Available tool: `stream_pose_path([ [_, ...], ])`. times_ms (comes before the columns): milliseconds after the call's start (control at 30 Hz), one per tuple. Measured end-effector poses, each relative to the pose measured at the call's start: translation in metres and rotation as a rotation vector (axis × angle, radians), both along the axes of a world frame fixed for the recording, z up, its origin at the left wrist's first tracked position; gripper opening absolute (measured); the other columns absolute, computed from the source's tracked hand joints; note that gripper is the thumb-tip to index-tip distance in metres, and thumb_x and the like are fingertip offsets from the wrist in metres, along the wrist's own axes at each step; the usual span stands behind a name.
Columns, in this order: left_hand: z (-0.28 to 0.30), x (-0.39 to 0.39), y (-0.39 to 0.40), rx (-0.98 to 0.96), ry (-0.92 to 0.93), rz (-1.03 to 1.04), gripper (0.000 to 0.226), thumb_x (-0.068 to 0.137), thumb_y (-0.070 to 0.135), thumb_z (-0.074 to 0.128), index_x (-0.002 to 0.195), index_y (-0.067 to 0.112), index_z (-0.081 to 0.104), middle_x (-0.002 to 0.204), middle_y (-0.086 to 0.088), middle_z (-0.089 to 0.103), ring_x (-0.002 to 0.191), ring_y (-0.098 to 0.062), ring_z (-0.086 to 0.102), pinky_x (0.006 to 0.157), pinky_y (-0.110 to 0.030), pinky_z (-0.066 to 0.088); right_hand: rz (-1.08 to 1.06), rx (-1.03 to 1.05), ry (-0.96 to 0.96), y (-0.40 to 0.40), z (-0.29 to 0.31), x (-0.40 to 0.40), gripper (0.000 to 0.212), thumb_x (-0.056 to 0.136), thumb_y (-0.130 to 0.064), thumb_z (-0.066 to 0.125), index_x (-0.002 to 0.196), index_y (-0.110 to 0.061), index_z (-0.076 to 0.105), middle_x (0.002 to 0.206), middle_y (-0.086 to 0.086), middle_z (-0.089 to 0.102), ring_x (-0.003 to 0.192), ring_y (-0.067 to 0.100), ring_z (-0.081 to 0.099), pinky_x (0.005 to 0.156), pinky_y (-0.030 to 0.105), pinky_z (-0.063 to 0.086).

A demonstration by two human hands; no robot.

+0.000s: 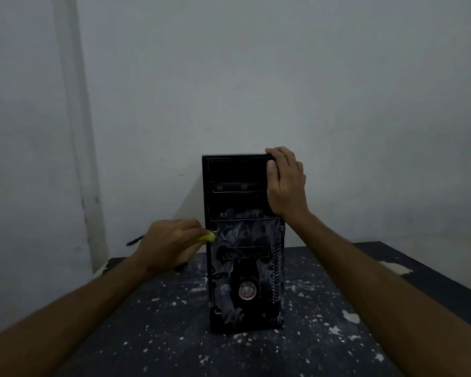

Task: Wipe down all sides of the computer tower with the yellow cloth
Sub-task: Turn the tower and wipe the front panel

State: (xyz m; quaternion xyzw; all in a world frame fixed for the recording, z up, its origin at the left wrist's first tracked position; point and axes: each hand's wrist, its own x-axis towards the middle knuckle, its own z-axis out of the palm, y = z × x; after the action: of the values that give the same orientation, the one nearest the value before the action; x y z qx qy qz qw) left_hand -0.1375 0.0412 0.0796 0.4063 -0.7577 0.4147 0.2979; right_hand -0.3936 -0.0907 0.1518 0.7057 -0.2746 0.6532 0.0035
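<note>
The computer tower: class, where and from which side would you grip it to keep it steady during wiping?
Probably the top right corner, from above, as the right hand does. The computer tower stands tall and narrow on the table, and the left hand presses the yellow cloth at its left edge.

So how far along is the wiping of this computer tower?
Early, it seems. The tower's front top looks fairly dark and clean, but pale dusty smears cover its middle and lower front. In hand: the left hand presses the yellow cloth at the front's left edge while the right hand steadies the top corner. The other sides are hidden.
</note>
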Motion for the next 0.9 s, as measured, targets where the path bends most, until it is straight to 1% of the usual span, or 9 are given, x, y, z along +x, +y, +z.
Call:
stream_pose_path([
  [67, 0.022, -0.007, -0.001, -0.066, 0.164, 0.009, 0.025, 0.098, 0.046, 0.067, 0.101, 0.025, 0.081, 0.094, 0.011, 0.073, 0.068, -0.013, 0.067, 0.048, -0.026, 0.044, 0.000, -0.004, 0.002, 0.000, -0.001, 0.001, 0.042, 0.105, -0.037, 0.034, 0.137, -0.024, 0.057, 0.141, -0.009, 0.048, 0.117, 0.015, 0.044, 0.091, 0.036, 0.035],
  [133, 0.039, -0.014, -0.003, -0.156, 0.225, 0.030, 0.025, 0.095, 0.045, 0.068, 0.100, 0.024, 0.081, 0.094, 0.010, 0.072, 0.068, -0.011, 0.066, 0.048, -0.023, 0.040, -0.004, -0.004, 0.011, -0.001, 0.000, -0.002, 0.042, 0.105, -0.038, 0.033, 0.138, -0.024, 0.056, 0.141, -0.009, 0.048, 0.118, 0.016, 0.044, 0.091, 0.037, 0.035],
  [267, 0.014, -0.010, -0.003, -0.069, 0.123, -0.019, 0.023, 0.099, 0.040, 0.067, 0.104, 0.021, 0.079, 0.094, 0.008, 0.071, 0.067, -0.016, 0.067, 0.049, -0.028, 0.046, -0.019, -0.007, 0.026, -0.002, 0.000, -0.003, 0.043, 0.105, -0.040, 0.032, 0.137, -0.025, 0.056, 0.140, -0.010, 0.048, 0.116, 0.016, 0.045, 0.091, 0.040, 0.038],
  [367, 0.001, -0.005, 0.000, 0.003, 0.084, 0.010, 0.026, 0.099, 0.044, 0.066, 0.101, 0.022, 0.080, 0.090, 0.008, 0.071, 0.067, -0.017, 0.068, 0.049, -0.032, 0.049, -0.013, -0.005, 0.006, -0.002, -0.002, 0.001, 0.040, 0.106, -0.038, 0.034, 0.138, -0.025, 0.055, 0.141, -0.010, 0.046, 0.116, 0.014, 0.044, 0.093, 0.040, 0.039],
  [500, 0.040, -0.026, -0.003, -0.102, 0.462, 0.072, 0.035, 0.092, 0.053, 0.066, 0.089, 0.021, 0.079, 0.079, 0.005, 0.074, 0.065, -0.017, 0.068, 0.053, -0.031, 0.052, -0.025, -0.005, 0.035, -0.003, -0.001, -0.001, 0.040, 0.106, -0.038, 0.035, 0.138, -0.025, 0.055, 0.141, -0.010, 0.046, 0.117, 0.015, 0.043, 0.093, 0.041, 0.038],
  [567, 0.049, -0.033, -0.007, -0.098, 0.550, 0.078, 0.037, 0.091, 0.054, 0.065, 0.087, 0.020, 0.078, 0.076, 0.003, 0.074, 0.065, -0.019, 0.067, 0.055, -0.033, 0.054, -0.037, -0.003, 0.050, -0.003, 0.000, -0.004, 0.040, 0.106, -0.039, 0.034, 0.138, -0.026, 0.055, 0.141, -0.010, 0.047, 0.117, 0.017, 0.044, 0.092, 0.041, 0.038],
  [633, 0.034, -0.032, -0.006, -0.076, 0.524, 0.097, 0.037, 0.092, 0.055, 0.063, 0.084, 0.022, 0.077, 0.073, 0.005, 0.073, 0.062, -0.017, 0.066, 0.054, -0.031, 0.052, -0.037, -0.005, 0.056, -0.003, 0.000, -0.005, 0.039, 0.106, -0.039, 0.035, 0.138, -0.026, 0.054, 0.141, -0.010, 0.047, 0.116, 0.017, 0.044, 0.092, 0.042, 0.038],
  [767, -0.020, -0.024, 0.008, 0.001, 0.289, 0.084, 0.040, 0.096, 0.056, 0.057, 0.083, 0.023, 0.075, 0.073, 0.009, 0.069, 0.056, -0.016, 0.063, 0.045, -0.026, 0.043, -0.024, 0.003, 0.043, -0.002, -0.001, -0.002, 0.039, 0.106, -0.040, 0.036, 0.138, -0.027, 0.054, 0.141, -0.011, 0.046, 0.116, 0.017, 0.044, 0.093, 0.043, 0.040],
  [900, 0.024, -0.030, 0.000, -0.135, 0.312, 0.070, 0.021, 0.093, 0.040, 0.071, 0.090, 0.020, 0.076, 0.081, 0.007, 0.067, 0.062, -0.017, 0.063, 0.045, -0.029, 0.045, -0.034, 0.007, 0.054, -0.002, 0.001, -0.003, 0.040, 0.105, -0.041, 0.035, 0.137, -0.026, 0.054, 0.140, -0.010, 0.046, 0.116, 0.018, 0.045, 0.094, 0.045, 0.041],
])
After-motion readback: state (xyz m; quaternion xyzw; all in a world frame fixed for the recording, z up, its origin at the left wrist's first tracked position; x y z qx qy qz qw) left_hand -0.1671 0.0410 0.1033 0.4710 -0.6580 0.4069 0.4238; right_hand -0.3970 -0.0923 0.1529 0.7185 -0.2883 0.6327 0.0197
